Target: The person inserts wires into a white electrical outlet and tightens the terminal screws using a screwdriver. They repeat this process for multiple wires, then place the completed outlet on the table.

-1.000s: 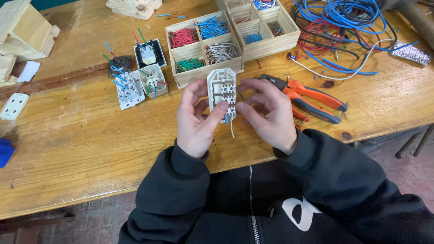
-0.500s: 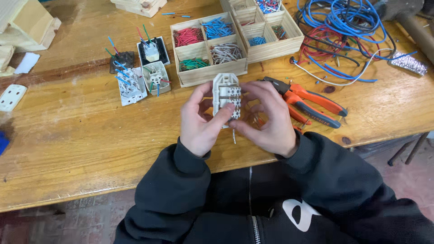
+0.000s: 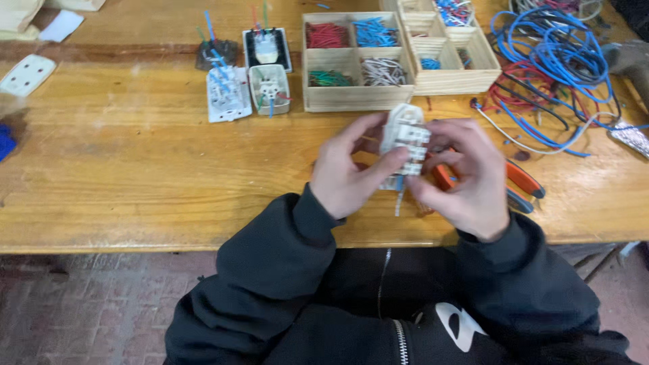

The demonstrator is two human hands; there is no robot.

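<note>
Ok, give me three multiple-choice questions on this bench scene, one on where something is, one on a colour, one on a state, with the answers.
1. Where do the pliers lie?
A. on the table, partly under the right hand
B. inside the wooden tray
C. on the floor

2. What colour are the wires in the tray's top-left compartment?
A. blue
B. red
C. green

3. How is the white socket held?
A. lying alone on the table
B. in the left hand only
C. between both hands, above the table

Answers:
1 A: the orange handles stick out from behind the right hand on the table.
2 B: that compartment holds red wires.
3 C: fingers of the left hand and of the right one close on its sides.
</note>
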